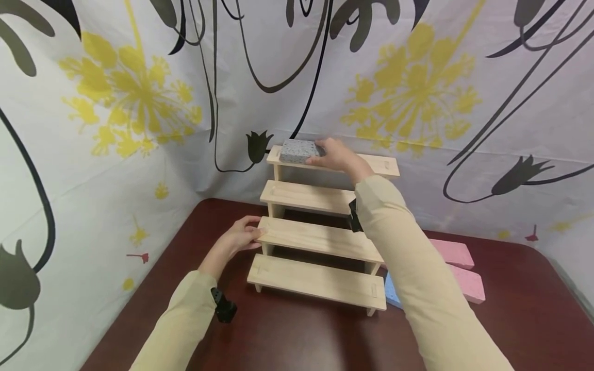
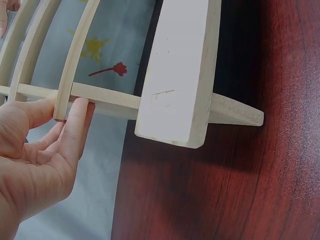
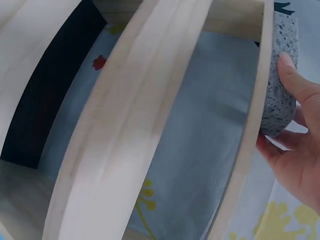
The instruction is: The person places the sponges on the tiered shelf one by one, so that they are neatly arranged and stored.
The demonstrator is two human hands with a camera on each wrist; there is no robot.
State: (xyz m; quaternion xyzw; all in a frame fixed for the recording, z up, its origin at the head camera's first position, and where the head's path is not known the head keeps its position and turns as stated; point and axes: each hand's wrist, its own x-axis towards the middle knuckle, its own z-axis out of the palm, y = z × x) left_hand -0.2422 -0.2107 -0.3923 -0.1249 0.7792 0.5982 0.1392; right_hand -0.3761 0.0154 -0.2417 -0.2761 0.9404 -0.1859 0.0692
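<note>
A pale wooden stepped rack with several tiers stands on the table. At the left end of its top tier lies a grey, pitted sponge. My right hand grips the sponge's right end, thumb on the near side and fingers on the far side. In the right wrist view, the thumb presses the sponge just beyond the top board's edge. My left hand pinches the left end of the second tier from the bottom; in the left wrist view, that board sits between thumb and fingers.
Pink sponges and a blue sponge lie on the dark red table right of the rack, partly hidden by my right sleeve. A patterned cloth hangs close behind the rack and along the left side.
</note>
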